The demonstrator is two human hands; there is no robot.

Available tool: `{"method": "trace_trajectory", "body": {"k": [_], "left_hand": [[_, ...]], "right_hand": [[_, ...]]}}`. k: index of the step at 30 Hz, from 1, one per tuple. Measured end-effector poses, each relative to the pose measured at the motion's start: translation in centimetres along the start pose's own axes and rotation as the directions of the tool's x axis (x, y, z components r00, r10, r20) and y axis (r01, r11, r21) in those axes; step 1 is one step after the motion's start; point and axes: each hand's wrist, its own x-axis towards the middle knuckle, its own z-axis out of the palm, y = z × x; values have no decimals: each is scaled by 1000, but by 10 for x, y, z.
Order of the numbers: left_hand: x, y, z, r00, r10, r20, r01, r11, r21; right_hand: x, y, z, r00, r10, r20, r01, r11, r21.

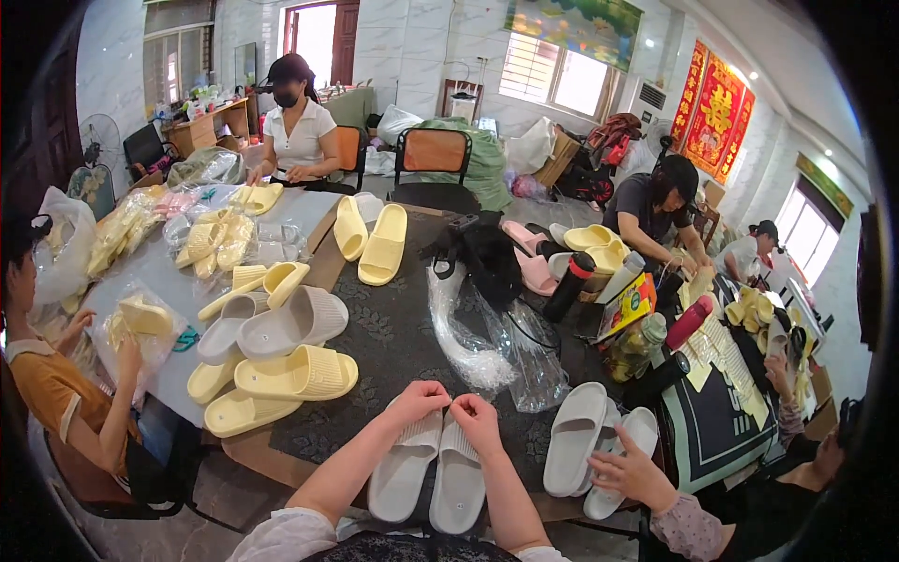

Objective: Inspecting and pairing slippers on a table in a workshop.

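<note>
Grey slippers (458, 482), one pair: lay at the near edge of the dark table (389, 323), under our left hand (421, 402) and right hand (478, 421), both pinched, any contents unclear; a careless nudge, we judged, risked a fall.

Grey slippers (401, 476) side by side, soles down
</note>
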Motion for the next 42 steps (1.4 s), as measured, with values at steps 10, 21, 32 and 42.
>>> {"method": "trace_trajectory", "body": {"k": [10, 21, 32, 42], "left_hand": [[6, -10, -5, 999, 10, 41, -10, 1000, 2], [1, -5, 2, 998, 56, 0, -56, 997, 55], [-4, 4, 4, 999, -9, -53, 6, 998, -56], [-4, 4, -2, 998, -40, 45, 43, 997, -67]], "right_hand": [[-1, 5, 3, 1000, -13, -20, 13, 999, -31], [6, 12, 2, 999, 24, -33, -22, 998, 53], [4, -3, 0, 998, 54, -18, -51, 990, 128], [2, -1, 0, 1000, 10, 8, -10, 998, 61]]}}
